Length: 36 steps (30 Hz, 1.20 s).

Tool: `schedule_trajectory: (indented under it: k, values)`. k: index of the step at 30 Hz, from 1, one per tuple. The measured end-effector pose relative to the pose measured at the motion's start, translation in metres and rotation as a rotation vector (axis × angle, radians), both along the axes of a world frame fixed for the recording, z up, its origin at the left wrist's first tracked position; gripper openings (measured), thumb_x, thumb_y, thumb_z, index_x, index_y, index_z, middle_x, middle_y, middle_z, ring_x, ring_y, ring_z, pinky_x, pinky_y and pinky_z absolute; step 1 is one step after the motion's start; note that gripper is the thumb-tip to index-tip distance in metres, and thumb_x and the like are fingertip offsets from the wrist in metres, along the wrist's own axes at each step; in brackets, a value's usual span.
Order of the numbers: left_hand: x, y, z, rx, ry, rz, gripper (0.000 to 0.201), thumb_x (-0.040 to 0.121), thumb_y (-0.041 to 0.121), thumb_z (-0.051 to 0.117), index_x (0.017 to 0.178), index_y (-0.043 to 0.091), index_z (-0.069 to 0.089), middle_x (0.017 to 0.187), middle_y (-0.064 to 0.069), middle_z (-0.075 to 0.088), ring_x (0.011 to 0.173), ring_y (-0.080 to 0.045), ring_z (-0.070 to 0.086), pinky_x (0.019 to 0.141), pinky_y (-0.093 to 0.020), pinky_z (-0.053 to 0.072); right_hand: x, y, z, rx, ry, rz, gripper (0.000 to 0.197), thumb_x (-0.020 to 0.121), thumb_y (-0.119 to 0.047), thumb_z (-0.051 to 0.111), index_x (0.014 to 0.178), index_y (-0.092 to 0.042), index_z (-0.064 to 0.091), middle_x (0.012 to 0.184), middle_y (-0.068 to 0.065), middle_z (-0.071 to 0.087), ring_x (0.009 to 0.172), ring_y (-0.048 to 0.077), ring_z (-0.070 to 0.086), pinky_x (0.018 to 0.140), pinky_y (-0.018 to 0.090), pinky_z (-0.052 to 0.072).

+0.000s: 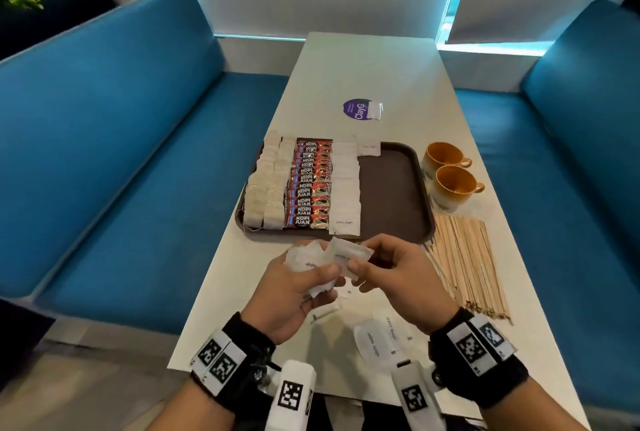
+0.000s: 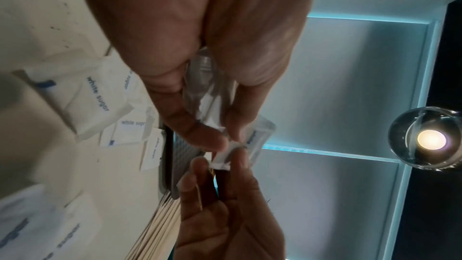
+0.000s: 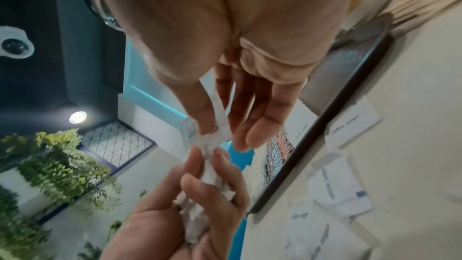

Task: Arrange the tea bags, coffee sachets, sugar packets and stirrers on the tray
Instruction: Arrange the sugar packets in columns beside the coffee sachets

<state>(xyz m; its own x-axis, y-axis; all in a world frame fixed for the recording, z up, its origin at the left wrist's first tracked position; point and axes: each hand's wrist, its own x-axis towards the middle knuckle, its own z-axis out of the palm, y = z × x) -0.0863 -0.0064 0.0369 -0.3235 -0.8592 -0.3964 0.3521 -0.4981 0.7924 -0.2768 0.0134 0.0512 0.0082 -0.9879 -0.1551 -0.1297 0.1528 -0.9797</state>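
Note:
A dark brown tray (image 1: 394,188) holds rows of tea bags (image 1: 265,188), red coffee sachets (image 1: 310,184) and white sugar packets (image 1: 344,184); its right half is bare. In front of the tray my left hand (image 1: 298,285) grips a bunch of white sugar packets (image 1: 311,262). My right hand (image 1: 388,267) pinches one sugar packet (image 1: 348,252) at the top of that bunch between thumb and fingers; the pinched packet (image 3: 217,126) also shows in the right wrist view. More sugar packets (image 1: 375,340) lie loose on the table near me. Wooden stirrers (image 1: 467,264) lie in a pile right of my hands.
Two orange cups (image 1: 448,170) stand right of the tray. A purple round sticker with a small clear bag (image 1: 363,110) lies further back on the white table (image 1: 363,66). Blue benches (image 1: 121,153) flank the table on both sides.

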Motion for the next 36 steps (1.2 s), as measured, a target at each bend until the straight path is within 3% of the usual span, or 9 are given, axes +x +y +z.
schedule_trajectory:
  k: [5, 9, 15, 19, 22, 27, 30, 34, 36]
  values:
    - [0.001, 0.004, -0.003, 0.14, 0.083, 0.023, 0.027, 0.076, 0.007, 0.073, 0.1, 0.014, 0.062, 0.092, -0.016, 0.065, 0.072, -0.025, 0.064, 0.053, -0.028, 0.052, -0.002, 0.002, -0.006, 0.054, -0.171, -0.065, 0.021, 0.087, 0.001, 0.076, 0.106, 0.005, 0.069, 0.093, 0.018, 0.077, 0.075, 0.029, 0.074, 0.066, 0.035, 0.064]
    - [0.005, 0.0, -0.008, 0.257, 0.153, 0.074, 0.028, 0.077, 0.013, 0.07, 0.103, 0.01, 0.06, 0.103, -0.023, 0.063, 0.072, -0.031, 0.063, 0.052, -0.031, 0.053, -0.007, -0.004, -0.008, 0.078, -0.175, -0.098, 0.021, 0.086, -0.001, 0.077, 0.107, 0.001, 0.074, 0.094, 0.016, 0.078, 0.076, 0.024, 0.073, 0.066, 0.03, 0.062]
    - [0.011, -0.013, -0.012, 0.26, 0.179, 0.074, 0.033, 0.089, 0.007, 0.057, 0.12, -0.002, 0.063, 0.108, -0.029, 0.069, 0.089, -0.041, 0.071, 0.068, -0.038, 0.064, -0.028, -0.038, 0.009, 0.066, -0.085, -0.123, 0.02, 0.085, -0.005, 0.078, 0.105, -0.004, 0.075, 0.095, 0.009, 0.08, 0.083, 0.019, 0.076, 0.069, 0.024, 0.062]
    - [0.012, -0.025, -0.011, 0.188, 0.184, 0.076, 0.034, 0.096, 0.001, 0.047, 0.125, 0.001, 0.064, 0.118, -0.023, 0.071, 0.093, -0.042, 0.071, 0.069, -0.039, 0.064, -0.045, -0.084, 0.011, 0.087, -0.077, -0.174, 0.02, 0.086, -0.006, 0.078, 0.106, -0.006, 0.074, 0.099, 0.008, 0.079, 0.092, 0.021, 0.078, 0.081, 0.032, 0.063]
    - [0.011, -0.034, -0.009, 0.149, 0.152, 0.082, 0.037, 0.095, 0.0, 0.048, 0.128, 0.003, 0.064, 0.124, -0.021, 0.07, 0.097, -0.043, 0.07, 0.07, -0.038, 0.063, -0.057, -0.125, 0.006, 0.077, -0.014, -0.235, 0.022, 0.087, -0.006, 0.078, 0.108, -0.008, 0.073, 0.102, 0.007, 0.077, 0.093, 0.019, 0.077, 0.081, 0.028, 0.063]
    - [0.006, -0.049, -0.007, 0.119, 0.13, 0.094, 0.041, 0.087, 0.003, 0.056, 0.126, 0.004, 0.066, 0.119, -0.028, 0.069, 0.095, -0.044, 0.071, 0.069, -0.039, 0.063, -0.076, -0.216, -0.018, 0.118, 0.03, -0.339, 0.017, 0.086, -0.005, 0.08, 0.098, -0.015, 0.073, 0.097, 0.006, 0.078, 0.091, 0.024, 0.078, 0.087, 0.04, 0.063]
    - [0.002, -0.057, -0.007, 0.105, 0.125, 0.082, 0.035, 0.093, 0.0, 0.052, 0.123, 0.006, 0.068, 0.117, -0.029, 0.07, 0.095, -0.044, 0.071, 0.07, -0.041, 0.064, -0.083, -0.259, -0.033, 0.195, 0.115, -0.404, 0.013, 0.087, -0.01, 0.08, 0.093, -0.019, 0.073, 0.095, 0.006, 0.078, 0.084, 0.026, 0.077, 0.083, 0.043, 0.065]
    - [-0.002, -0.066, -0.008, 0.106, 0.116, 0.072, 0.032, 0.092, 0.001, 0.054, 0.12, 0.007, 0.068, 0.112, -0.028, 0.072, 0.095, -0.046, 0.071, 0.066, -0.041, 0.064, -0.092, -0.302, -0.06, 0.292, 0.297, -0.4, 0.013, 0.087, -0.014, 0.078, 0.092, -0.026, 0.074, 0.1, 0.008, 0.075, 0.093, 0.03, 0.074, 0.088, 0.044, 0.063]
    - [-0.002, -0.068, -0.009, 0.104, 0.114, 0.059, 0.033, 0.09, 0.001, 0.056, 0.12, 0.005, 0.067, 0.111, -0.028, 0.072, 0.095, -0.046, 0.071, 0.065, -0.042, 0.064, -0.101, -0.326, -0.084, 0.3, 0.372, -0.391, 0.015, 0.084, -0.02, 0.08, 0.08, -0.032, 0.072, 0.102, 0.009, 0.077, 0.094, 0.032, 0.074, 0.088, 0.047, 0.062]
